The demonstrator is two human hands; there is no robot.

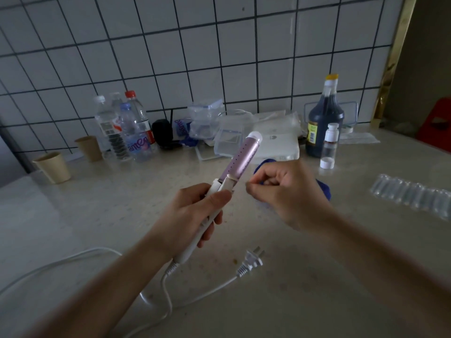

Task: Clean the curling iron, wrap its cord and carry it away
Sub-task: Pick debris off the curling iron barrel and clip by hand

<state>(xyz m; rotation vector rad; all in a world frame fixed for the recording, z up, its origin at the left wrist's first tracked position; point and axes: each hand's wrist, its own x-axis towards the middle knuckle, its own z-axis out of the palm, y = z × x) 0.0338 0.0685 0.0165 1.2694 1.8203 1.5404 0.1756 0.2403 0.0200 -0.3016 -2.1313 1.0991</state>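
Note:
My left hand [192,213] grips the white handle of the curling iron [240,158], whose pink barrel with a white tip points up and to the right above the counter. Its white cord [168,296] trails from the handle's base across the counter to the plug [251,262], which lies flat. My right hand [285,191] hovers just right of the barrel's base with thumb and forefinger pinched together; whether something tiny sits between them is unclear. A blue cloth [324,189] lies on the counter, partly hidden behind that hand.
Along the tiled wall stand several water bottles [133,132], two paper cups [53,167], clear plastic containers [229,140], a white box [280,145], a dark liquid bottle [323,120] and a small vial [329,145]. A strip of clear ampoules [415,193] lies at right.

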